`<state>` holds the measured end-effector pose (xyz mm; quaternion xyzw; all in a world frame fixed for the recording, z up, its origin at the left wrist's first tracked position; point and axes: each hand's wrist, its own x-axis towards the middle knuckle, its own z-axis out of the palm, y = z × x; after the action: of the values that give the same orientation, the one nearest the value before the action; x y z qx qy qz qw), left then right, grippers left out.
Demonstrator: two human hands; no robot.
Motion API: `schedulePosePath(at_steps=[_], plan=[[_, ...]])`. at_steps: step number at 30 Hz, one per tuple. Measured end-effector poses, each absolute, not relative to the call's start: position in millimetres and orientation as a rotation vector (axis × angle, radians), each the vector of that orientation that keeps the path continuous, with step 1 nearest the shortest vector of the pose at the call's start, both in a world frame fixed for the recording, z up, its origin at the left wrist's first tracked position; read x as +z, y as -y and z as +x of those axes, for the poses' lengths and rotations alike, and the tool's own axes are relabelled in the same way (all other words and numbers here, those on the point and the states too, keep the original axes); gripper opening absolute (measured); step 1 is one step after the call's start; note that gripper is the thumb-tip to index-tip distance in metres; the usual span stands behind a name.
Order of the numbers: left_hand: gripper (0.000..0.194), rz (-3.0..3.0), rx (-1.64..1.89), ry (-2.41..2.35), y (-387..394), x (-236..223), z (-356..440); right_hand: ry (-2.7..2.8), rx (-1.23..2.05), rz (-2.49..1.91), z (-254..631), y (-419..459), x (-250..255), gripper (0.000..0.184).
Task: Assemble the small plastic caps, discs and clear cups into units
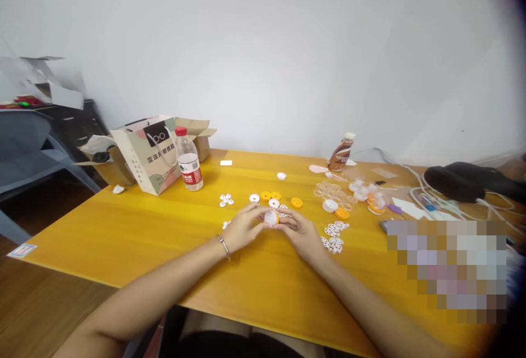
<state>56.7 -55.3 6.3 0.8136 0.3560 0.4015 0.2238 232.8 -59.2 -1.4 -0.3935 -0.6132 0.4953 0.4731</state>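
Note:
Between the fingertips of both hands is a small round piece (271, 218), whitish with an orange edge on its right side. My left hand (245, 226) pinches it from the left, a bracelet on that wrist. From the right, my right hand (299, 232) grips the same piece, its fingers curled partly behind. Just beyond the hands lie orange discs (296, 202) and white discs (254, 198). Small white pegged parts (226, 200) sit left of them. To the right are white openwork pieces (336, 229), clear rings (329, 191) and a white round cap (330, 205).
A paper bag (152, 155), a water bottle (189, 161) and a cardboard box (199, 136) stand at the back left. A brown drink bottle (342, 152) stands back right. Cables (427, 199) and a black item (456, 182) lie on the right; a blurred-out patch covers the right front.

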Motion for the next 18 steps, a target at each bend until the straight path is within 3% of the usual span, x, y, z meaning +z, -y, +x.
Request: schedulePosePath(at_steps=[9, 18], plan=[[0.026, 2.274, 1.172, -1.047, 56.1, 0.9, 56.8, 1.501, 1.179, -0.983, 229.2, 63.2, -2.5, 0.032], [0.036, 2.689, 1.098, -1.001, 58.4, 1.3, 51.7, 1.445, 1.219, -0.972, 230.6, 62.1, -1.2, 0.032]])
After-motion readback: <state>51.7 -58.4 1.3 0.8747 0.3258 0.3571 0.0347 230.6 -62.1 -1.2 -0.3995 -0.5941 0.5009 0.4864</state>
